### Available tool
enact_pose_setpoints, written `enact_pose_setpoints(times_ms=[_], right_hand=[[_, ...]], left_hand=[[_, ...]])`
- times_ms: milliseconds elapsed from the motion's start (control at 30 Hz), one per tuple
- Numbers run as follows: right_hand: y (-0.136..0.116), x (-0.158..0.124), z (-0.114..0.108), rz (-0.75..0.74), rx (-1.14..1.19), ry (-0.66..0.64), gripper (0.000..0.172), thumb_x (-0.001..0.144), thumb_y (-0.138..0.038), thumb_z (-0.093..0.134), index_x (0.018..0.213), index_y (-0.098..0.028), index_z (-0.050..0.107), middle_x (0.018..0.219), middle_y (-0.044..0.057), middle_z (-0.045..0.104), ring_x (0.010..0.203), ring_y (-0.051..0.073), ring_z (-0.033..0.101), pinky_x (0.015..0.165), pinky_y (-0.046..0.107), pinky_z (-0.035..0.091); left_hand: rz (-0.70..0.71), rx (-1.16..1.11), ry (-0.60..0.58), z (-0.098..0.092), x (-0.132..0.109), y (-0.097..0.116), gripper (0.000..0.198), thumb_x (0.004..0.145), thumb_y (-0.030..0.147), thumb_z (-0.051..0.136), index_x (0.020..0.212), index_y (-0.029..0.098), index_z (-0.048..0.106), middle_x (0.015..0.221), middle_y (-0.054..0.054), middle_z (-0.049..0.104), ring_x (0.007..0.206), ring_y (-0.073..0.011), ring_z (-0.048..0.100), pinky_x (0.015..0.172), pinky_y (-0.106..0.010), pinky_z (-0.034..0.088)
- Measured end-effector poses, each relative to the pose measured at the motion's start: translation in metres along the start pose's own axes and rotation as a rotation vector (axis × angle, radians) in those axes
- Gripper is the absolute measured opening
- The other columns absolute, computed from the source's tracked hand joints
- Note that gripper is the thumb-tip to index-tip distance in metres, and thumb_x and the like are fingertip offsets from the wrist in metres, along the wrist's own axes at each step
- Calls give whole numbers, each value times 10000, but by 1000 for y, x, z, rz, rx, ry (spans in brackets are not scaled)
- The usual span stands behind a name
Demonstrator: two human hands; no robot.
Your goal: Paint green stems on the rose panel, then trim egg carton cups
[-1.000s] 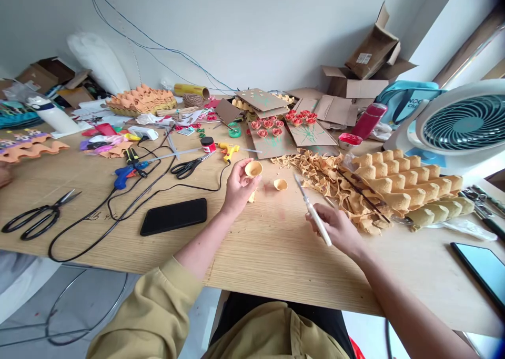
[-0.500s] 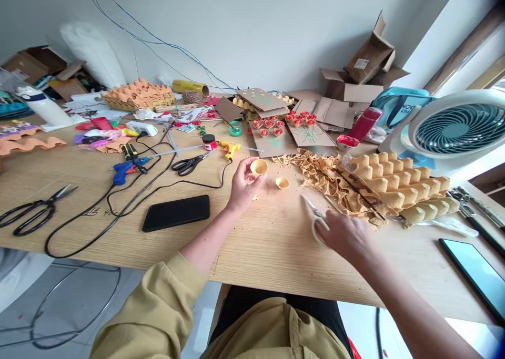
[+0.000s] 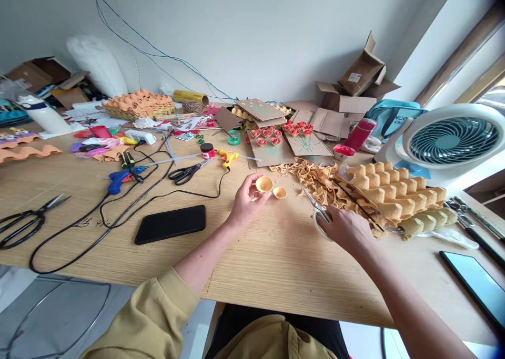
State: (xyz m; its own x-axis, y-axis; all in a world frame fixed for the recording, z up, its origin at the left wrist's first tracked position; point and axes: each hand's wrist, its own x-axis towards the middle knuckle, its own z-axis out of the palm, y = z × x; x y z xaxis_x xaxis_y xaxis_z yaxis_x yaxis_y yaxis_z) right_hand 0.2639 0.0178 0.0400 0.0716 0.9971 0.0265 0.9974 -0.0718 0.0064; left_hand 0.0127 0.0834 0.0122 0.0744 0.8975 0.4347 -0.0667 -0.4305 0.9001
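Between the thumb and fingers of my left hand [image 3: 246, 202] is a small tan egg carton cup [image 3: 264, 184], its opening turned up towards me. A second cup [image 3: 280, 193] rests on the table just right of it. My right hand [image 3: 347, 227] grips a pair of scissors [image 3: 317, 206] with pale handles, blades pointing up and left, apart from both cups. Beyond the blades lies a heap of torn carton scraps [image 3: 315, 177]. Egg trays [image 3: 390, 191] are stacked to the right of that heap.
A black phone [image 3: 170, 224] lies left of my left arm. Black scissors [image 3: 189, 172], a yellow glue gun [image 3: 228, 158] and a blue one [image 3: 122, 179] with trailing cords lie farther back. Cardboard with red flowers [image 3: 266, 149] is behind. A fan [image 3: 452, 143] stands right.
My view has tilted slightly upward, so the table sits lower in the picture. Both hands keep their holds; the scissors, blurred before, now show sharply.
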Motion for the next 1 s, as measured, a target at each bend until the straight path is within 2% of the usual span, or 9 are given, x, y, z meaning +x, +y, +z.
enact_pose_setpoints(times_ms=[100,167,300,500,700,867,1000], right_hand=[[2,8,4,-130,272,133,385,910,-542,486,698,-225,537,571,8,585,517,154,522,507,265,293],[-3,7,10,-199,448,199,393,907,-541,512,669,-230,475,541,-24,525,489,126,459,503,254,305],[-8,1,21,-250,636,179,378,913,-532,533,691,-231,480,564,-41,497,515,116,444,528,243,350],[-2,-6,24,-280,657,103,367,919,-502,545,688,-218,523,578,-41,486,548,122,450,542,254,342],[-9,-11,21,-390,629,81,317,968,-454,469,809,-205,584,666,-3,607,619,151,538,620,281,386],[-12,-10,24,-455,544,103,238,961,-399,489,817,-212,522,697,-4,603,641,158,544,682,300,390],[-11,-8,26,-496,515,107,192,933,-335,508,785,-223,460,739,0,612,673,160,557,693,298,377]], left_hand=[[-23,-5,-43,7,-6,0,449,782,298,750,1178,188,569,1144,-89,664,971,-176,668,824,-281,552],[-33,-12,-82,10,-9,-1,454,785,293,749,1189,190,571,1172,-98,668,997,-185,672,847,-294,556],[-64,-49,-132,13,-13,-5,473,775,259,765,1203,190,575,1277,-122,647,1054,-198,674,886,-302,557],[-96,-41,-180,15,-18,-6,509,776,253,774,1238,179,574,1270,-132,654,1075,-209,674,881,-300,562],[-129,-41,-186,20,-20,1,441,756,244,771,1157,167,605,1233,-122,682,1102,-221,670,926,-325,554],[-142,-52,-190,23,-22,6,429,740,246,777,1125,167,604,1208,-116,688,1087,-218,667,945,-327,542],[-142,-13,-197,24,-22,8,410,732,277,785,1087,181,604,1111,-92,702,1031,-217,669,879,-318,551]])
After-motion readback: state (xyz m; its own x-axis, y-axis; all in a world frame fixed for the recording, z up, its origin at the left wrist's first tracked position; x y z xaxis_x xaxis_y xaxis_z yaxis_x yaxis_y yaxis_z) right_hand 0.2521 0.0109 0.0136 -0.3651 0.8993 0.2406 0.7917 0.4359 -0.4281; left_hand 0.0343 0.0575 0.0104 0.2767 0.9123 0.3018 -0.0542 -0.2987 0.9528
